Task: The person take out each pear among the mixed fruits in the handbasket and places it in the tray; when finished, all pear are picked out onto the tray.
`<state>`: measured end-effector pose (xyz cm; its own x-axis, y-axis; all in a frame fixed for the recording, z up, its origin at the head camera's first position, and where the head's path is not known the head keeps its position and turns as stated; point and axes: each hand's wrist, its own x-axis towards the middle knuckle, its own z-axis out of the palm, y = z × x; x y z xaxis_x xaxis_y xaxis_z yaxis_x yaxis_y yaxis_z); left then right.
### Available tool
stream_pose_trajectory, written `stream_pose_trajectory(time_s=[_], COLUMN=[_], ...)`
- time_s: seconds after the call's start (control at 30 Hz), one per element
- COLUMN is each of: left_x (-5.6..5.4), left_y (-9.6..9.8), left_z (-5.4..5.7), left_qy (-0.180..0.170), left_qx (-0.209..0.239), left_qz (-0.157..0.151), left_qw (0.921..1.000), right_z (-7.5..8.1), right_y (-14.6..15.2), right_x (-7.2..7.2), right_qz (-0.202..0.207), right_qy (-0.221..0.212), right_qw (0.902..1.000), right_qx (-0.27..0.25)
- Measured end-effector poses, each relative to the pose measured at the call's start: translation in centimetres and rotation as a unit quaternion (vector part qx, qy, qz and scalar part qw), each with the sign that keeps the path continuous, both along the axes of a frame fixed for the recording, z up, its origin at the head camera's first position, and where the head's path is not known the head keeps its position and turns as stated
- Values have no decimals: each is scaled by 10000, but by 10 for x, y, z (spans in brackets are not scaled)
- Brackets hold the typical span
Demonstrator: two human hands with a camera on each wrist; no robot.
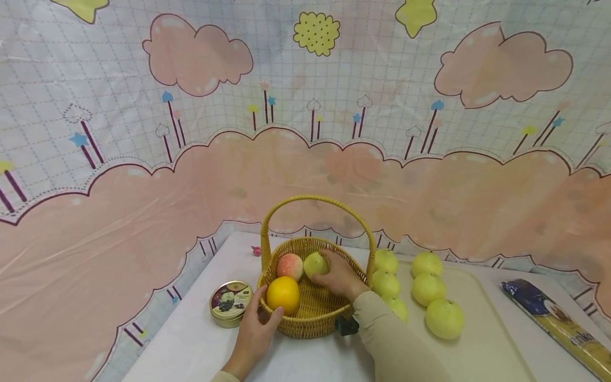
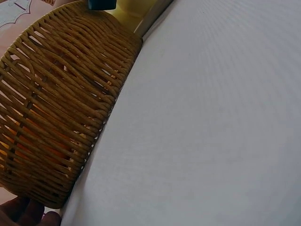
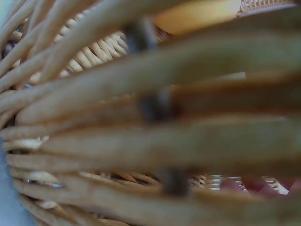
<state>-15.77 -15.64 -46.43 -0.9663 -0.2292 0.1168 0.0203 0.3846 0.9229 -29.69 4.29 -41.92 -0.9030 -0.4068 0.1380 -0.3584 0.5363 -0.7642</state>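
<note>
A woven basket [image 1: 310, 327] with a tall arched handle stands on the table. Inside it are a peach [image 1: 289, 267], an orange [image 1: 282, 295] and a yellow-green round fruit [image 1: 315, 264]. My right hand [image 1: 340, 276] reaches in over the right rim and grips that yellow-green fruit. In the right wrist view, blurred wicker strands cover most of the picture, and fingertips [image 3: 256, 185] show through the gaps. At the front left, my left hand [image 1: 258, 326] holds the basket's side, thumb by the rim near the orange. The left wrist view shows its fingers [image 2: 29, 213] against the wicker.
Several similar yellow-green fruits [image 1: 445, 319] sit right of the basket on a cream tray [image 1: 487, 339]. A round tin [image 1: 230, 304] is at left, with a small pink item [image 1: 256, 251] behind it. A long blue-and-gold packet [image 1: 558, 323] lies far right.
</note>
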Motion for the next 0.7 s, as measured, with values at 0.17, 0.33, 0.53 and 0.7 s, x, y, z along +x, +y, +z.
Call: stream_pose_trajectory(time_s=[0.17,0.33,0.53,0.7], left_x=[0,0,-1,-1], left_y=[0,0,-1,-1], left_z=[0,-1,-2,-3], left_qy=[15,9,18,39], left_qx=[19,21,73,39], left_qz=[-10,-15,-42,-18], left_qw=[10000,10000,10000,10000], right_z=[-1,-1,-1,-1], right_y=[1,1,0,0], right_x=[0,1,1,1], right_qz=[54,4,-116,-115], right_qy=[169,141,-4,10], right_qw=[9998,9998,9998,9999], right_qx=[114,138,134,126])
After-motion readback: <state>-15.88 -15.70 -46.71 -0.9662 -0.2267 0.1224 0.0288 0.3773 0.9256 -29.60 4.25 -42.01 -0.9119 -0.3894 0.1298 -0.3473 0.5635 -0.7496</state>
